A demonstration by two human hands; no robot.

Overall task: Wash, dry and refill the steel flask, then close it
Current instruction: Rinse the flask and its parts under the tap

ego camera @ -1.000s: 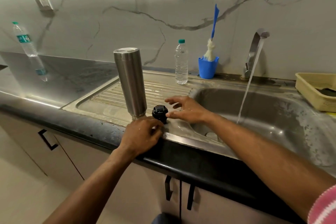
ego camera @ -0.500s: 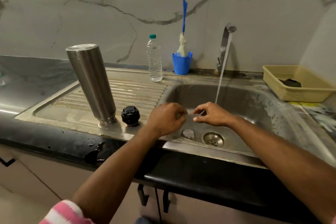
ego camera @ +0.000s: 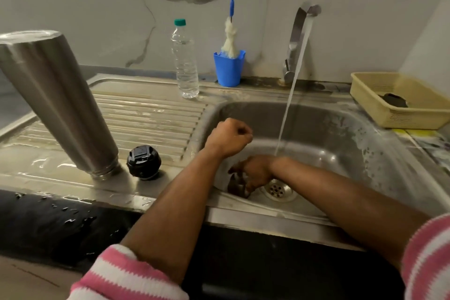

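The steel flask (ego camera: 60, 105) stands upside down, mouth down, on the wet drainboard (ego camera: 146, 114) at the left. Its black cap (ego camera: 143, 162) sits right beside the mouth. My left hand (ego camera: 229, 139) is a closed fist above the left side of the sink basin (ego camera: 341, 143), with nothing visible in it. My right hand (ego camera: 255, 173) is low in the basin, fingers curled down onto a small round steel piece (ego camera: 235, 186) next to the drain (ego camera: 276, 189). The fingers are blurred, so the grip is unclear.
The tap (ego camera: 295, 39) runs, and its stream falls just right of my hands. A clear plastic water bottle (ego camera: 186, 61) and a blue cup (ego camera: 229, 68) holding a brush stand at the back. A yellow basket (ego camera: 365, 95) sits at the right. The dark counter edge (ego camera: 60, 221) is wet.
Both hands left the cap and flask and moved right over the basin. My right hand has since dropped to the steel piece by the drain, and my left hand closed into a fist.
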